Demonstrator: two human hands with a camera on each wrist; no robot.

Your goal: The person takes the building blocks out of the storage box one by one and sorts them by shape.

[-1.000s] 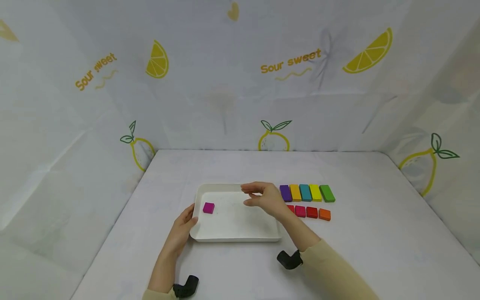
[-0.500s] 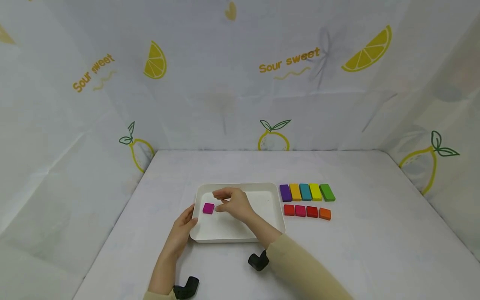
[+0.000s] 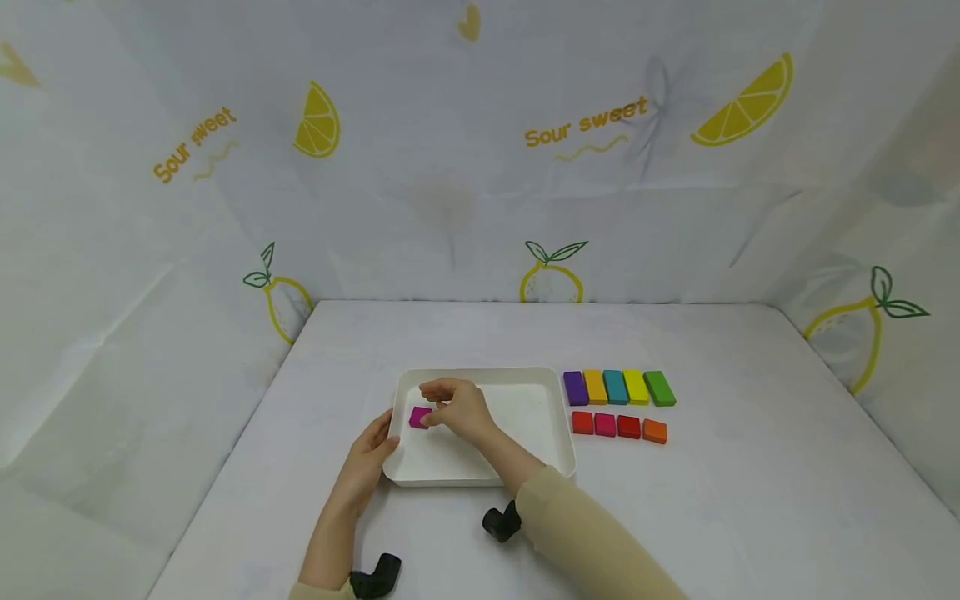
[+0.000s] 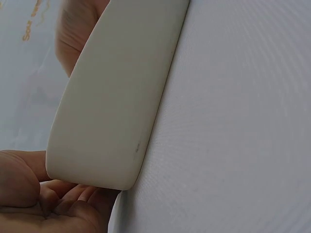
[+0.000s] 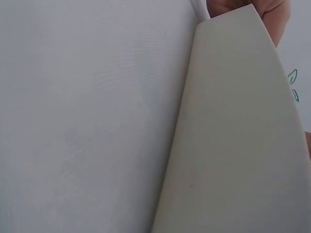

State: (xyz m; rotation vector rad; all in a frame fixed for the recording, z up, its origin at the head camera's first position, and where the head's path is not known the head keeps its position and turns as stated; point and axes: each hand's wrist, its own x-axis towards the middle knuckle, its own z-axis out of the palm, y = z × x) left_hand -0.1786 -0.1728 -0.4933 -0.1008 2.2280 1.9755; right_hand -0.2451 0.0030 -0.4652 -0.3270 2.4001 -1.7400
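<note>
A white rectangular tray lies on the table. Inside it, near the left end, sits a small magenta block. My left hand holds the tray's left side, its thumb at the rim and the fingers along the outer wall. In the left wrist view, fingers of this hand curl behind the tray's corner. My right hand reaches over the tray from the right. Its thumb overlaps the block's right edge, while the other fingers are spread above and behind it. The tray wall mostly hides this hand in the right wrist view.
Right of the tray stands a back row of longer blocks: purple, orange-yellow, blue, yellow and green. In front are smaller red, pink, dark red and orange blocks.
My right hand has moved left from over the tray's right part to the magenta block, and its thumb now overlaps the block. My left hand has kept its hold on the tray.
</note>
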